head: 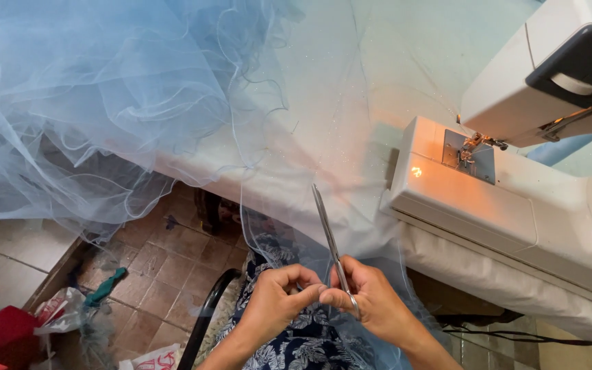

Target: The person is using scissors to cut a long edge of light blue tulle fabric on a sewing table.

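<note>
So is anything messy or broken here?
Nothing looks broken. The blue tulle spills off the table edge in a loose heap, and bags and scraps lie on the tiled floor. The right hand holds scissors pointing up beside the left hand.

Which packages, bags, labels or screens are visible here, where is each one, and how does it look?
White plastic bag with red print: on the tiled floor, bottom edge, crumpled.
Clear plastic bag with red marks: lower left floor, beside a teal cloth, crumpled.
No screens or signs show.
</note>
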